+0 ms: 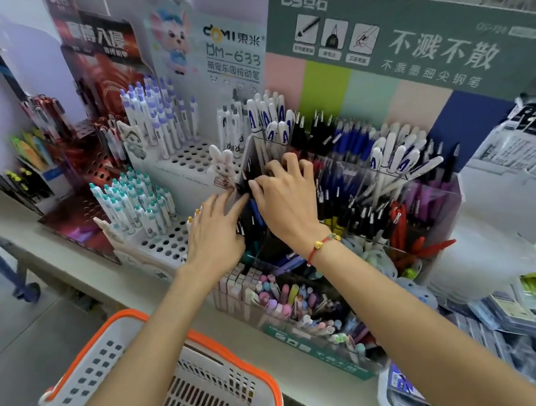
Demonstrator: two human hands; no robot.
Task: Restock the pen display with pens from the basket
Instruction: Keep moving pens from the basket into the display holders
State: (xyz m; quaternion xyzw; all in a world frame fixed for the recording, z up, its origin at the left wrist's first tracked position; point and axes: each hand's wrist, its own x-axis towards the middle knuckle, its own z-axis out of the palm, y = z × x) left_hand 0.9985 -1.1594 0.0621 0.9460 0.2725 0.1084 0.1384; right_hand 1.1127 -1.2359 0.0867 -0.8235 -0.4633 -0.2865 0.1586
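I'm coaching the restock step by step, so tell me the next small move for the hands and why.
Probably lower the dark pens the right hand pinches down into the left rear compartment of the clear acrylic display, then let go. The hand's fingers are curled over that compartment's edge, and the left hand rests with straight fingers against the pens already standing there, seemingly holding them aside.

A rabbit figure [223, 166] stands far on the bench [65, 249]; packaged stationery [514, 325] lies near right; grey floor [14, 332] left.
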